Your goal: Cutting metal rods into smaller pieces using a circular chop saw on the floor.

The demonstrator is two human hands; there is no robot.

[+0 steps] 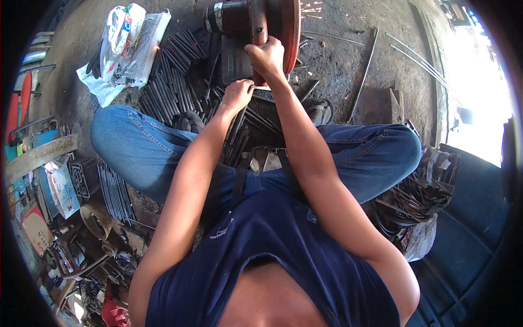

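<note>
In front of me, at the top of the view, stands a cut-off saw [231, 17] with a reddish-brown round guard [291, 32]. My right hand [267, 56] is wrapped round the saw's upright reddish handle [258, 22]. Just below and to the left, my left hand [238, 94] is closed by the saw's base, its fingertips at a thin light-coloured strip [262, 88]. Whatever it grips is mostly hidden under the fingers. Sparks [310, 10] fly off beyond the guard, at its far right.
Many short dark metal rods [169, 87] lie heaped left of the saw and between my legs. A plastic bag [122, 43] sits beyond my left knee. Long rods [364, 76] lie to the right. Boxes and tools crowd the left; coiled material [408, 204] lies by my right knee.
</note>
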